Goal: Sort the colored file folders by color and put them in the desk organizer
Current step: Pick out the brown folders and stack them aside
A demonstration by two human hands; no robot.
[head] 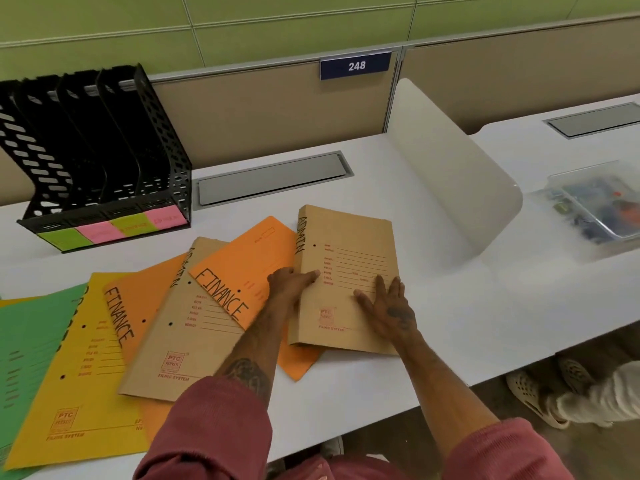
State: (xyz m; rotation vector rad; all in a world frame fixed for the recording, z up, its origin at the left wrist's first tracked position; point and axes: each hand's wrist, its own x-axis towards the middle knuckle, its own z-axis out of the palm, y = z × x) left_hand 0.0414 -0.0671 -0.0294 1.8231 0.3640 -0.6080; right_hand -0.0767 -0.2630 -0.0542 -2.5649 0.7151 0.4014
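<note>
1. The brown kraft-card ADMIN folder [346,271] lies on the white laminate surface [450,306], to the right of the black perforated plastic desk organizer [104,150] and nearer the person. Its lower left corner overlaps an orange card FINANCE folder [242,268].
2. The left hand [291,282] grips the folder's spine edge, one digit on the cover. The right hand [388,306] lies flat on the cover, fingers straight and spread, holding nothing.
3. It should handle as light and thin: stiff along the folded spine, floppy toward the open edge, with a matte surface that is not slippery. Held by the spine it stays closed; held by the open side it may fan apart.
4. In front of the organizer, a second brown folder [180,341], another orange folder [138,306], a yellow folder [79,375] and a green folder [24,341] overlap in a fan. All are flat matte card rectangles, several showing punched holes.
5. The organizer looks rigid, with upright slotted dividers and pink and green paper labels [114,230] on its front lip.
</note>
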